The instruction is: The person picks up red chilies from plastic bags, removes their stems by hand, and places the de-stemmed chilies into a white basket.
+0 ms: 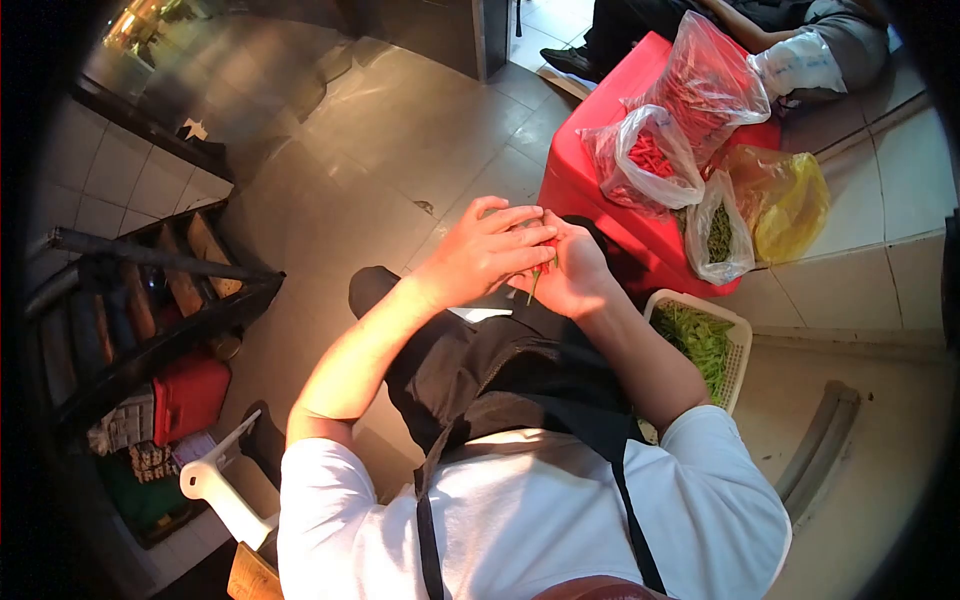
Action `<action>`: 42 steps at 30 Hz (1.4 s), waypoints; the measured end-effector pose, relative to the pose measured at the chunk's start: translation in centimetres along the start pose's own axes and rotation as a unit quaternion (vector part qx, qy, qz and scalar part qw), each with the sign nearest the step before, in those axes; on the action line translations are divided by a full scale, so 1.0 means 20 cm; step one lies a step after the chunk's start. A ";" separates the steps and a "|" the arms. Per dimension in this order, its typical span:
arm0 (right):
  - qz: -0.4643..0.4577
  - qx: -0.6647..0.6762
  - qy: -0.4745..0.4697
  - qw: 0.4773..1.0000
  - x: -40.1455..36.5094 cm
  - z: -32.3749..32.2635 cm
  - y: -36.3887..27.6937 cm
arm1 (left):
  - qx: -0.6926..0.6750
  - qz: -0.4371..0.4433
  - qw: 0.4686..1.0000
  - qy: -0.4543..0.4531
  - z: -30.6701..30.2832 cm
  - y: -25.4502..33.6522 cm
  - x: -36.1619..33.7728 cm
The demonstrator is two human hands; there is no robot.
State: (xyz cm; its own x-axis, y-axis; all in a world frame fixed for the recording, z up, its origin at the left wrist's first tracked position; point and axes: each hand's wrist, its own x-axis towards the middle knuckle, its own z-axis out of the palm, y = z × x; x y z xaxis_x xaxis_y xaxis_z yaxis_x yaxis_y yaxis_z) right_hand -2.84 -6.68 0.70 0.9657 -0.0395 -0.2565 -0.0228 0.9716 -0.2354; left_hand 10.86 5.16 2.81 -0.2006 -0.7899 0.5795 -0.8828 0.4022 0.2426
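Above my lap, my left hand (pixel 480 252) and my right hand (pixel 577 268) meet around small red chillies (pixel 545 262) with green stems. In this view the hand on the left lies over the chillies, its fingers reaching across to the other palm. The hand on the right cups them from the side. A green stem hangs below the fingers. On the red stool (pixel 570 165) are a clear bag of red chillies (pixel 650 155), a larger bag of red chillies (pixel 700 95), a bag of green stems (pixel 720 235) and a yellow bag (pixel 790 215).
A white basket (pixel 742 350) of green vegetables stands on the floor at the right. Another person's arm and dark-clothed leg (pixel 625 35) are beyond the stool. A black metal rack (pixel 160 340), a red box (pixel 190 395) and a white chair part (pixel 225 495) are at the left.
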 end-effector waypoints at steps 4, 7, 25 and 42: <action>0.022 -0.016 0.071 0.997 -0.07 0.22 0.01 | 0.013 0.039 0.997 0.067 -0.04 0.02 0.04; 0.025 -0.021 0.082 0.996 -0.10 0.32 0.02 | 0.008 0.046 0.994 0.097 -0.05 0.04 0.06; 0.014 -0.058 0.115 0.992 -0.05 0.19 0.04 | -0.367 -0.384 0.813 0.239 0.30 0.07 0.02; -0.381 -0.643 0.176 0.641 0.07 0.03 0.13 | -0.729 -0.324 0.388 0.463 0.25 0.07 -0.04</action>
State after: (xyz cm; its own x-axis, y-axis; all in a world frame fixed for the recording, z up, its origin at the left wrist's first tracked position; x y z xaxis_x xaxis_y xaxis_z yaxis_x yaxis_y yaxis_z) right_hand -1.33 -4.13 0.34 0.7104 -0.6581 0.2494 0.0073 -0.3475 -0.9377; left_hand 7.64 4.08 -1.26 0.6961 -0.7106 -0.1024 0.6916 0.6255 0.3612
